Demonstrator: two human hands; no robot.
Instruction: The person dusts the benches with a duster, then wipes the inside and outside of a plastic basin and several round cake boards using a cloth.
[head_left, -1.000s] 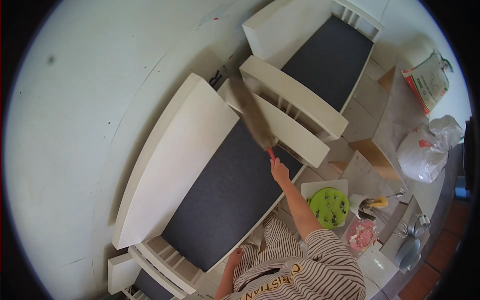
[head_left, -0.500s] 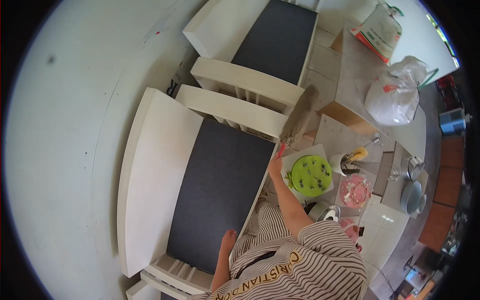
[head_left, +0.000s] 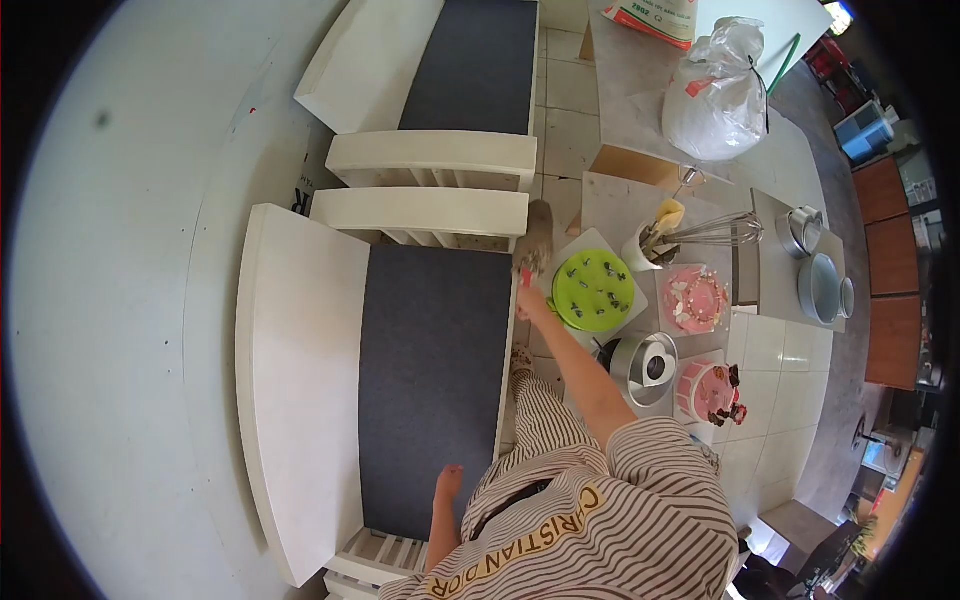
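Observation:
My right hand [head_left: 530,303] is wrapped round the red handle of a duster [head_left: 538,240] with a fluffy grey-brown head. The duster points away from me, beside the front edge of the bench. My left hand [head_left: 450,482] hangs over the dark seat pad [head_left: 435,370] with its fingers curled in and nothing visible in them. Closest to my right hand stands a green cake [head_left: 594,290] with small dark decorations on a white board.
Right of me, a low table bears a pink cake [head_left: 695,299], a metal pan [head_left: 640,368], a white tool holder [head_left: 640,250] and a whisk [head_left: 715,231]. A second pink cake [head_left: 708,390] stands nearer. Beyond are a plastic bag [head_left: 715,100] and another bench [head_left: 470,65].
The view has shifted and turned. My right hand still grips the duster, whose head has swung and now appears shorter. My left hand stays over the bench.

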